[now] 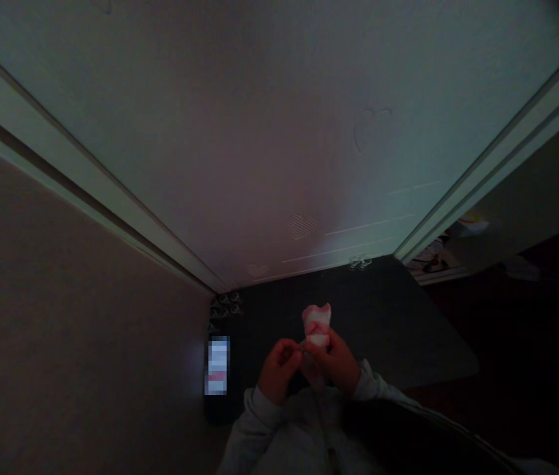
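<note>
A small, soft-looking pink and white piece (317,322), perhaps knitted or crocheted, stands up out of my right hand (338,366). The fingers of that hand are closed around its lower part. My left hand (278,371) is close beside it, thumb and fingertips pinched together and almost meeting my right thumb. What the left fingertips pinch is too dark and small to make out. Both hands are above the near edge of a dark table (383,330), in front of my body.
A lit screen (217,366), blurred out, is at the left by the wall. Several small clear objects (227,303) are in the table's back left corner. More small clear pieces (360,262) lie at the back edge. A pale panel with heart shapes (302,225) rises behind.
</note>
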The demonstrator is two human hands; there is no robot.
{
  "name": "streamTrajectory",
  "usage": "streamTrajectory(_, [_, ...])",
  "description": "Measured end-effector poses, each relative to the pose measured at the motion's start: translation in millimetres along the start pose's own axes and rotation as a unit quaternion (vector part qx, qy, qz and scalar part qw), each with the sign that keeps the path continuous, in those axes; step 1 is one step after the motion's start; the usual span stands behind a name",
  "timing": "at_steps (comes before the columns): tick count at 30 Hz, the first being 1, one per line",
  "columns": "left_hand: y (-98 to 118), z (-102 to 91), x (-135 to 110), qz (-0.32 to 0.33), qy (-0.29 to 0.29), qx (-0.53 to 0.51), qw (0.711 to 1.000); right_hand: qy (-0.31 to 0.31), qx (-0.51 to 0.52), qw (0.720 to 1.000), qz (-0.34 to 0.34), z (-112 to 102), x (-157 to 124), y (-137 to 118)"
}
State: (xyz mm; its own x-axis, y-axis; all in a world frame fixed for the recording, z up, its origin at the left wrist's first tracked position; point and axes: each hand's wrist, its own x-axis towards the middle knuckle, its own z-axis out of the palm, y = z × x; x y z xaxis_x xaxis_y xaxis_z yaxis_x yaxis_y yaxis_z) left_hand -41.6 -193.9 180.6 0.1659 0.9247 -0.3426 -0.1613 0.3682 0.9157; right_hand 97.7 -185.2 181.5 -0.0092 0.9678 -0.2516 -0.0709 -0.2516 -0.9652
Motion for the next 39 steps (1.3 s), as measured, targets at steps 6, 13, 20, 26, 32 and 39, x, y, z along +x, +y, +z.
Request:
streamTrajectory(6, [10,-0.3,-3,0.036,-0.009,0.115,0.993,-0.005,0.006,1.000,0.001,-1,-1,2])
streamTrajectory(13, [12,-1.2,-9,0.114,0.024,0.250,0.961,-0.010,0.000,1.000,-0.002,-2,1,4])
streamTrajectory(20, [13,1.5,-12,0.139,0.026,0.269,0.953,-0.006,-0.008,1.000,-0.004,-2,1,4])
streamTrajectory(26, [7,3.7,-14,0.070,0.039,0.167,0.983,0.011,-0.008,1.000,-0.006,-2,2,4])
streamTrajectory(32, [2,3.7,-6,-0.025,0.028,0.052,0.998,0.007,0.000,1.000,-0.020,1,2,-5])
streamTrajectory(39, [5,3.9,-1,-0.047,0.035,0.003,0.998,0.016,-0.004,1.000,-0.017,2,2,-6])
